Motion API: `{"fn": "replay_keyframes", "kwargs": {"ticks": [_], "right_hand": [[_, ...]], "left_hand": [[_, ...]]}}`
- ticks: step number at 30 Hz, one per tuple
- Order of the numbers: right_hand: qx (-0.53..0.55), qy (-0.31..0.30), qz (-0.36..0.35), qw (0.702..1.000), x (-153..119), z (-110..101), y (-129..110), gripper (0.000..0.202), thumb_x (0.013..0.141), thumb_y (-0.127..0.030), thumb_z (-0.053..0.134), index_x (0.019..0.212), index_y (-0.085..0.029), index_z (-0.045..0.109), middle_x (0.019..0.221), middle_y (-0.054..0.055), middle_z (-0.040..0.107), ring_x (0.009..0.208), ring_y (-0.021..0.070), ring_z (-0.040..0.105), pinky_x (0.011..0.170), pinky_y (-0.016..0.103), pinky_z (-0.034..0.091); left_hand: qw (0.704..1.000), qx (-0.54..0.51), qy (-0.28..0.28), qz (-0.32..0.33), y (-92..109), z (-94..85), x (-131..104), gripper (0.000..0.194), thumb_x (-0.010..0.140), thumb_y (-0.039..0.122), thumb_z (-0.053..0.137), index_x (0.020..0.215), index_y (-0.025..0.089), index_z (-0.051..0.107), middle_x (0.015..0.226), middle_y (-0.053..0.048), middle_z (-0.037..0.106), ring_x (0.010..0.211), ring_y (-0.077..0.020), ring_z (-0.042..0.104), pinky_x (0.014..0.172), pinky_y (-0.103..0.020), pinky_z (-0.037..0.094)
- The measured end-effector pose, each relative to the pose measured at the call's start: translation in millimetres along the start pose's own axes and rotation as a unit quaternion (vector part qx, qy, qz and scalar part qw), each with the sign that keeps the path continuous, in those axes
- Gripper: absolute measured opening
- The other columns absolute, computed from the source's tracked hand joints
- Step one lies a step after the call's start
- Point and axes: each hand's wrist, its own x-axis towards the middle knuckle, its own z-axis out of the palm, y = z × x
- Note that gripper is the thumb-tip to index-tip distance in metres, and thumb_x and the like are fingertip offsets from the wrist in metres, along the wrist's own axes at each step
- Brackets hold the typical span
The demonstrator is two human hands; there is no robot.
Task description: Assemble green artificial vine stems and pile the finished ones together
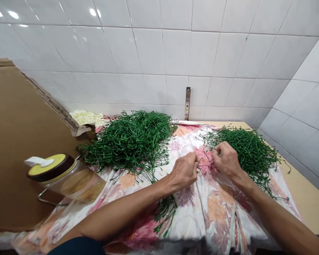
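Both hands are over a floral cloth [215, 209], between two heaps of thin green stems. My left hand [184, 170] is closed with its fingers pressed together; thin stems show near its fingertips, and a small bunch of green stems [166, 212] lies below its wrist. Beside the right heap [248, 148], my right hand [225, 159] is curled, thumb and forefinger pinched on thin dark stems. A short gap separates the hands. The larger left heap [134, 141] spreads behind and left of my left hand.
At the left stand a large cardboard box [23, 148] and a tilted jar [79, 180] with a yellow-topped lid. Pale pieces [87, 117] lie behind the left heap. A metal strip [187, 104] is fixed to the tiled wall [149, 49].
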Motion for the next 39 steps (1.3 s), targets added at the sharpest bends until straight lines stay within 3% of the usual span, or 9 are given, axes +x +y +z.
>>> {"fn": "replay_keyframes", "kwargs": {"ticks": [6, 10, 13, 15, 18, 21, 25, 31, 39], "right_hand": [[0.049, 0.107, 0.074, 0.990, 18.7, -27.9, 27.8, 0.012, 0.090, -0.031, 0.062, 0.090, -0.019, 0.067, 0.082, 0.005, 0.070, 0.072, 0.0194, 0.066, 0.072, 0.033, 0.053], [-0.019, 0.094, 0.005, 0.995, 21.2, -35.7, 33.0, 0.015, 0.092, -0.023, 0.057, 0.098, -0.018, 0.070, 0.103, 0.012, 0.071, 0.096, 0.0264, 0.068, 0.089, 0.042, 0.054], [-0.027, 0.068, -0.025, 0.997, 20.6, -39.6, 24.5, 0.016, 0.092, -0.024, 0.059, 0.100, -0.018, 0.072, 0.124, 0.016, 0.066, 0.119, 0.0323, 0.060, 0.105, 0.053, 0.048], [0.043, 0.042, -0.005, 0.998, 18.3, -40.7, 10.6, 0.019, 0.095, -0.029, 0.058, 0.102, -0.019, 0.072, 0.122, 0.014, 0.068, 0.116, 0.0296, 0.063, 0.103, 0.049, 0.050], [0.192, -0.088, 0.025, 0.977, 12.3, -37.6, -13.4, 0.023, 0.098, -0.034, 0.057, 0.111, -0.021, 0.071, 0.115, 0.009, 0.072, 0.104, 0.0227, 0.069, 0.092, 0.037, 0.056], [0.232, -0.191, 0.031, 0.953, 6.2, -29.7, -26.6, 0.022, 0.094, -0.035, 0.064, 0.108, -0.021, 0.073, 0.103, 0.005, 0.076, 0.092, 0.0195, 0.071, 0.083, 0.031, 0.056], [0.221, -0.203, 0.065, 0.952, 2.7, -21.6, -23.7, 0.019, 0.093, -0.035, 0.065, 0.093, -0.021, 0.077, 0.088, 0.002, 0.077, 0.077, 0.0174, 0.069, 0.072, 0.028, 0.053], [0.246, -0.253, 0.059, 0.934, 3.3, -20.5, -17.5, 0.021, 0.093, -0.035, 0.064, 0.098, -0.021, 0.078, 0.092, 0.003, 0.078, 0.080, 0.0187, 0.070, 0.070, 0.027, 0.052], [0.230, -0.218, 0.056, 0.947, -0.9, -13.4, -20.9, 0.015, 0.091, -0.031, 0.066, 0.092, -0.021, 0.078, 0.091, 0.003, 0.077, 0.082, 0.0189, 0.070, 0.074, 0.029, 0.052]], "left_hand": [[0.927, -0.367, -0.008, -0.082, -9.6, -4.9, 18.4, 0.023, 0.085, 0.036, 0.062, 0.077, 0.015, 0.059, 0.069, 0.000, 0.059, 0.057, -0.0097, 0.048, 0.055, -0.024, 0.035], [0.885, -0.450, -0.040, -0.109, -11.4, -7.4, 25.7, 0.027, 0.077, 0.038, 0.069, 0.081, 0.013, 0.061, 0.072, -0.002, 0.064, 0.051, -0.0066, 0.046, 0.050, -0.022, 0.035], [0.882, -0.458, -0.045, -0.106, -12.5, -7.0, 26.5, 0.025, 0.076, 0.034, 0.070, 0.084, 0.012, 0.062, 0.075, -0.004, 0.067, 0.054, -0.0072, 0.050, 0.052, -0.022, 0.039], [0.883, -0.455, -0.046, -0.104, -12.7, -6.0, 26.5, 0.023, 0.077, 0.031, 0.069, 0.086, 0.011, 0.063, 0.074, -0.004, 0.067, 0.055, -0.0075, 0.050, 0.053, -0.021, 0.039], [0.886, -0.451, -0.046, -0.096, -11.7, -4.9, 26.3, 0.021, 0.078, 0.029, 0.069, 0.088, 0.011, 0.064, 0.073, -0.003, 0.067, 0.056, -0.0077, 0.051, 0.054, -0.021, 0.039], [0.895, -0.436, -0.039, -0.086, -10.5, -4.6, 25.5, 0.019, 0.078, 0.028, 0.068, 0.087, 0.011, 0.065, 0.075, -0.003, 0.066, 0.061, -0.0095, 0.055, 0.056, -0.021, 0.040], [0.914, -0.397, -0.024, -0.080, -11.9, -4.1, 25.4, 0.018, 0.081, 0.028, 0.065, 0.086, 0.011, 0.065, 0.076, -0.004, 0.065, 0.062, -0.0099, 0.054, 0.057, -0.022, 0.041], [0.924, -0.373, -0.012, -0.079, -13.2, -4.2, 26.5, 0.019, 0.083, 0.031, 0.064, 0.084, 0.012, 0.066, 0.072, -0.002, 0.064, 0.056, -0.0075, 0.049, 0.055, -0.021, 0.037], [0.929, -0.362, -0.016, -0.081, -9.7, -6.1, 23.7, 0.018, 0.082, 0.031, 0.064, 0.084, 0.013, 0.066, 0.067, 0.001, 0.061, 0.057, -0.0091, 0.051, 0.056, -0.022, 0.039]]}}
